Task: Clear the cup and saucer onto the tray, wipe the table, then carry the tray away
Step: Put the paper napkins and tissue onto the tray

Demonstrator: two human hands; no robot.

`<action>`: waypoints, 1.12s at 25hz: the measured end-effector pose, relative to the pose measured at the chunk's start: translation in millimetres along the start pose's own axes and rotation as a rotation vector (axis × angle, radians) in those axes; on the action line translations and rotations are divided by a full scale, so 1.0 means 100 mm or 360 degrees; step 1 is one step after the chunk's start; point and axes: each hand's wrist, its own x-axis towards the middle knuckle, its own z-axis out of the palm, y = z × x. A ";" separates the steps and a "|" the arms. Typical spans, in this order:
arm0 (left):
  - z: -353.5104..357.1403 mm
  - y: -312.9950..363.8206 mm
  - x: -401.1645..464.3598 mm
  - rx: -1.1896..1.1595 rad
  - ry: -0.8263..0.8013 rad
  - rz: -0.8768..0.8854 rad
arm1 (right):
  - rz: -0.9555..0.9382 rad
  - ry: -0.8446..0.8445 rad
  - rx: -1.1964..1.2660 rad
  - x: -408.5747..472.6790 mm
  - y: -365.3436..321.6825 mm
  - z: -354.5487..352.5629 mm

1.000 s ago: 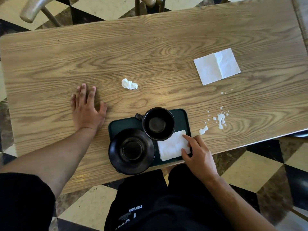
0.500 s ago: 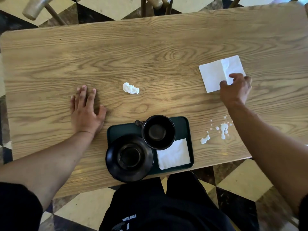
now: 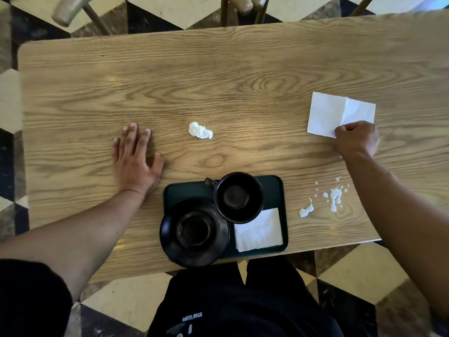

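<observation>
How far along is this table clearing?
Done: the cup and saucer sit on the tray, beside a folded napkin. In hand: the right hand pinches a white napkin on the table, while the left hand rests flat. Left: wiping the white spill, clearing the crumpled scrap, and carrying the tray away.
</observation>
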 end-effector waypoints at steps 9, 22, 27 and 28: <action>-0.01 -0.01 0.00 0.0013 -0.0039 -0.0006 | -0.0009 0.0076 -0.0059 -0.14 -0.11 -0.07; 0.01 -0.01 0.00 -0.0002 0.0008 0.0007 | -0.0304 0.0313 0.0725 -0.78 -0.12 -0.27; 0.00 -0.01 0.00 -0.0009 -0.0008 -0.0014 | -0.0177 0.0065 0.1174 -1.08 -0.16 -0.48; 0.00 0.00 0.00 -0.0012 -0.0010 -0.0015 | -0.0100 -0.0021 0.1253 -1.15 -0.13 -0.50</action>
